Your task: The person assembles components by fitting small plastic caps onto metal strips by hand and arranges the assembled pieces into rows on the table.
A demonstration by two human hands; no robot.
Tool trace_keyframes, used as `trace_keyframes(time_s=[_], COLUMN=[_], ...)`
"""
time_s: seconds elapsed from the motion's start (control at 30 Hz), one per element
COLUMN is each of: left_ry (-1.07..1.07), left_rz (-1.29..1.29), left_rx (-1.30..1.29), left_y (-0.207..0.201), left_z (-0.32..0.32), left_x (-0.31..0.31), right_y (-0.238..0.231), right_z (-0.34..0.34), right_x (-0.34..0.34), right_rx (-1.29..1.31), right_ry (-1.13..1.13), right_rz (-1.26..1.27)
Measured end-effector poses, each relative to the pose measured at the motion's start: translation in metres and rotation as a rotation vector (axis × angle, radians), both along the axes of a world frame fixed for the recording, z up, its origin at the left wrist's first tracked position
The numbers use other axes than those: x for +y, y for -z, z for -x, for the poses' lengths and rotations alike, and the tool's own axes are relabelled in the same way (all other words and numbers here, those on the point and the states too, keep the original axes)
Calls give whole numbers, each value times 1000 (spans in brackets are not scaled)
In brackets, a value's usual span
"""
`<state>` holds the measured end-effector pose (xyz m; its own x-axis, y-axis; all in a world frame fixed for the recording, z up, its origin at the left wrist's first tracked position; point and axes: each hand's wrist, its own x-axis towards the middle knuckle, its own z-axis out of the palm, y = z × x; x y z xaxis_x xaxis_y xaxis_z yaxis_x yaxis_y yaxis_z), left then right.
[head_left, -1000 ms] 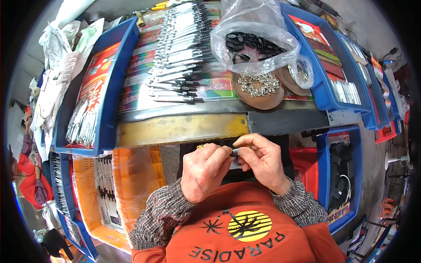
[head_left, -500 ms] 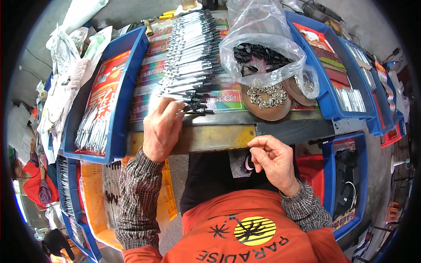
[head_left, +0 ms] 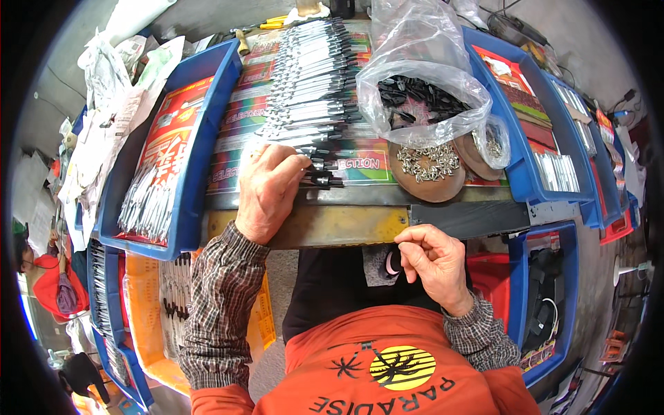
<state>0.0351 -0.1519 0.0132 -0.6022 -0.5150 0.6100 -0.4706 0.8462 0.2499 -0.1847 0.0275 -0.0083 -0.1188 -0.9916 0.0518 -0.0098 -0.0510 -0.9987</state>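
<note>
A long stack of silver pens with black ends (head_left: pixel 308 90) runs away from me over the middle of the table. My left hand (head_left: pixel 272 181) is at its near end, fingers curled round pens whose black ends stick out past the fingertips; how many it grips is hidden. Over the table's front edge hangs my right hand (head_left: pixel 437 266), closed, thumb near the forefinger; whatever lies inside the fingers is hidden. Beyond it, a round brown dish (head_left: pixel 415 190) bears small metal pieces (head_left: pixel 429 162). Behind that, a clear plastic bag (head_left: pixel 415 45) holds black plastic parts (head_left: pixel 422 97).
On the left stands a blue tray (head_left: pixel 225 79) with silver pens (head_left: pixel 146 207). Blue trays (head_left: pixel 515 149) line the right side. Below the table are an orange basket (head_left: pixel 145 304) and a blue bin (head_left: pixel 570 297). A person in red (head_left: pixel 52 283) is at the far left.
My left hand has shifted slightly right and down, its fingers now covering more of the black pen ends. The right hand stays in nearly the same pose. The whole view has shifted slightly.
</note>
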Motion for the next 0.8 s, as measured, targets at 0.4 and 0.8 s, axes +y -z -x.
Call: trace_keyframes(time_s=[0.4, 0.8], left_ry=[-63, -366], left_rz=[178, 189], left_rx=[67, -68], left_y=[6, -58], left_z=[-5, -77], left_x=[5, 33], right_y=[0, 0], right_z=[-1, 0], right_x=[-2, 1], right_rx=[44, 40], right_ry=[-14, 44], right_rz=[17, -25])
